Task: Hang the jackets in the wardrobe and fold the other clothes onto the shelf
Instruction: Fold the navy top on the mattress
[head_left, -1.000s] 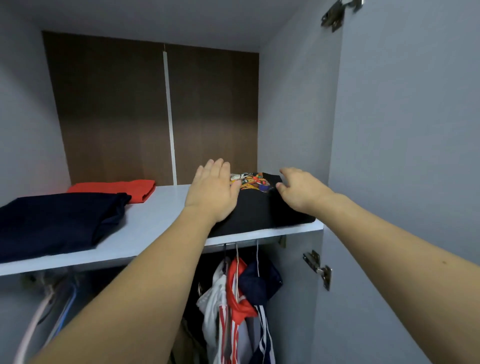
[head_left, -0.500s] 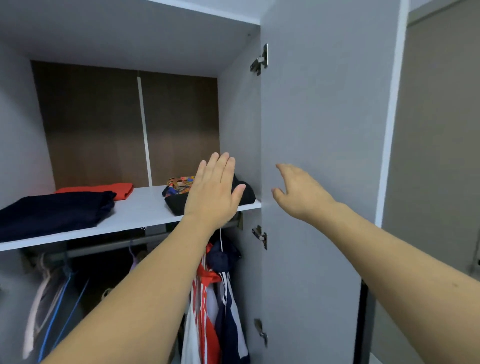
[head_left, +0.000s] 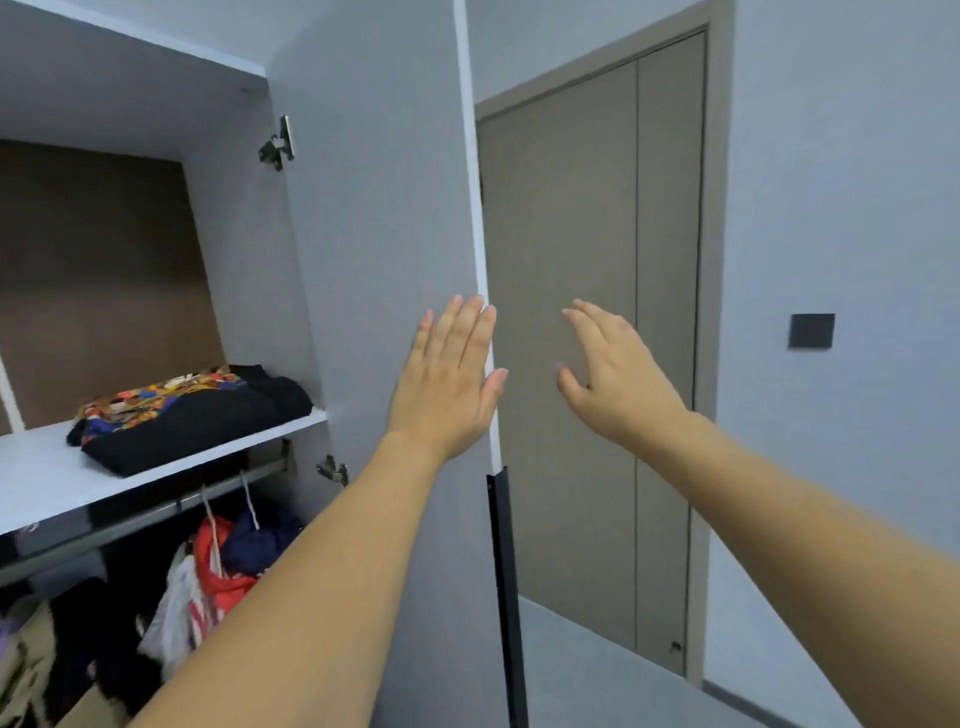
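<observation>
A folded black garment with a colourful print (head_left: 187, 415) lies at the right end of the white wardrobe shelf (head_left: 41, 478). Below the shelf, several jackets (head_left: 223, 566) hang from a rail (head_left: 156, 512), among them a red, a navy and a white one. My left hand (head_left: 449, 382) is raised with straight fingers in front of the edge of the open wardrobe door (head_left: 384, 260); whether it touches the door I cannot tell. My right hand (head_left: 610, 376) hovers to the right of that edge, fingers spread, holding nothing.
The open grey wardrobe door stands between me and the shelf, with a black strip (head_left: 501, 571) on its lower edge. Behind it is a taupe room door (head_left: 587, 312). A dark wall switch (head_left: 811, 331) sits on the grey wall at right.
Both hands have left the folded black garment on the shelf and swung right, off the shelf, to the door's edge. My view has turned right as well, showing the room door.
</observation>
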